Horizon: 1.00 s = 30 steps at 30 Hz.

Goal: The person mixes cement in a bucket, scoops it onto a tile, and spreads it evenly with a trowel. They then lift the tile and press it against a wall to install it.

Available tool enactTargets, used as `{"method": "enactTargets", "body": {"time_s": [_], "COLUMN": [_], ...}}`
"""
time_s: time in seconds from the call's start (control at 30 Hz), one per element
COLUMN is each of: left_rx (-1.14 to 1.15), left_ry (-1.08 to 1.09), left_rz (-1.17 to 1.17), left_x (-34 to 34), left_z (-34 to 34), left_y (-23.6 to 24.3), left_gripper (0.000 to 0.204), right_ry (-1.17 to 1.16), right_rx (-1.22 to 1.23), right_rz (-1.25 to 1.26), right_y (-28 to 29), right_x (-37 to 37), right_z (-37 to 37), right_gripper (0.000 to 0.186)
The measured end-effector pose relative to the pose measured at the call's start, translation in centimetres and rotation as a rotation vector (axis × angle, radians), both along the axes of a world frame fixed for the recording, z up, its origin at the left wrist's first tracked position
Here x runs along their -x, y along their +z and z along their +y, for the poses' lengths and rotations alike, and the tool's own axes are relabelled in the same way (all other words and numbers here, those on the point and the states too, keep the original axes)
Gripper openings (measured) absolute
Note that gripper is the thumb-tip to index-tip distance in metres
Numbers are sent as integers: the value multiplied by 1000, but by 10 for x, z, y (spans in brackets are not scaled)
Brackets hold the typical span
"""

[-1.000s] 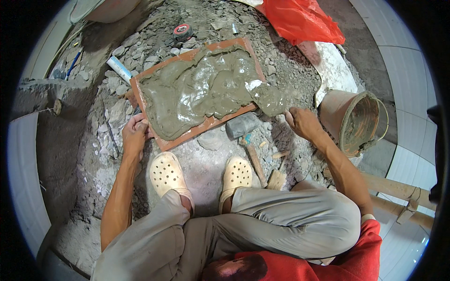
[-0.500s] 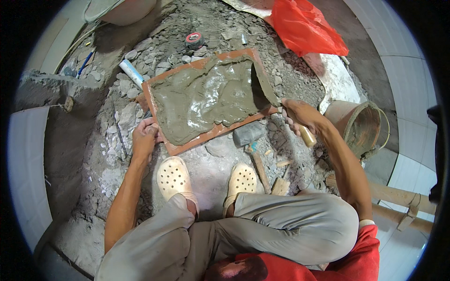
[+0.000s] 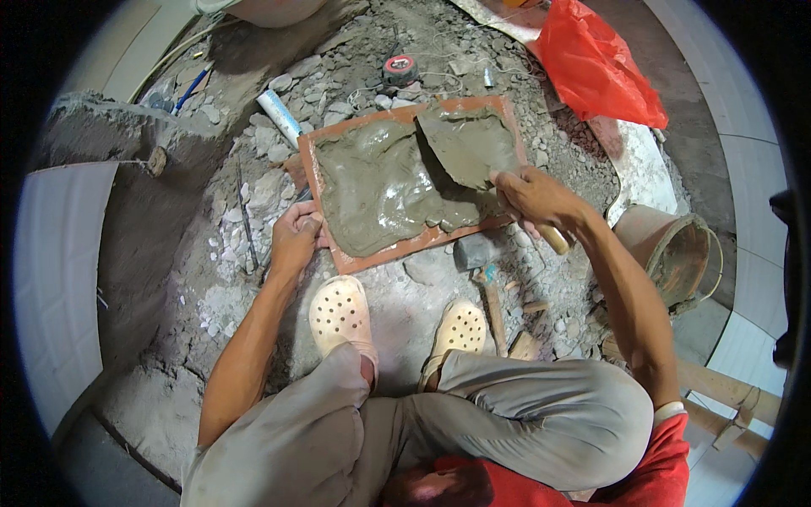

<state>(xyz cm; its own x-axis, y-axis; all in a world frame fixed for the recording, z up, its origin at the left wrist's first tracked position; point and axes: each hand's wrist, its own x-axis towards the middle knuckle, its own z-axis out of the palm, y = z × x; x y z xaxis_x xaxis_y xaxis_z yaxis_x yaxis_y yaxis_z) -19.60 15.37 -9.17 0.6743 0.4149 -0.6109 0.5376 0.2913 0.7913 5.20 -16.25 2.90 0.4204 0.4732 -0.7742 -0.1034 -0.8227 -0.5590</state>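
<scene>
A reddish-brown tile (image 3: pixel 384 259) lies in front of my feet, its top thickly covered with wet grey mortar (image 3: pixel 363 182). My left hand (image 3: pixel 296 234) grips the tile's left edge near the lower corner, fingers closed on it. In my right hand (image 3: pixel 534 201) is a trowel with a wooden handle (image 3: pixel 553 239). The trowel's blade (image 3: pixel 470 145), coated in mortar, is tilted over the right part of the tile, its left edge raised above the mortar and its right side near the surface. The tile's underside is hidden.
A hammer (image 3: pixel 471 253) lies just below the tile. Beyond it are a tape measure (image 3: pixel 400 70), a white-blue tube (image 3: pixel 280 117) and rubble. A red plastic bag (image 3: pixel 598 63) and a dirty bucket (image 3: pixel 667 249) stand to the right. My clogs (image 3: pixel 340 317) are close to the tile.
The trowel blade has swung from the tile's right edge leftward over the mortar, with my right hand turning. My left hand still holds the tile edge. The whole view has shifted slightly.
</scene>
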Motion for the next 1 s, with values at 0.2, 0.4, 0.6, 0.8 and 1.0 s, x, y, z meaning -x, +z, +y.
{"method": "enactTargets", "body": {"time_s": [0.2, 0.4, 0.6, 0.8, 1.0], "left_rx": [15, 24, 10, -10, -13], "left_ry": [15, 19, 4, 5, 10], "left_rz": [-16, -30, -13, -16, -13], "left_x": [-1, -1, -1, 0, 0], "left_z": [-1, -1, 0, -2, -3], "left_y": [3, 3, 0, 1, 2], "left_gripper": [26, 25, 28, 27, 26], "right_ry": [344, 726, 923, 804, 720], "right_rx": [51, -61, 106, 189, 191], "right_rz": [5, -695, -923, -988, -945], "right_y": [-7, 10, 0, -13, -22], "right_x": [27, 47, 65, 42, 26], "right_z": [-1, -29, -13, 3, 13], "right_gripper": [54, 29, 26, 20, 22]}}
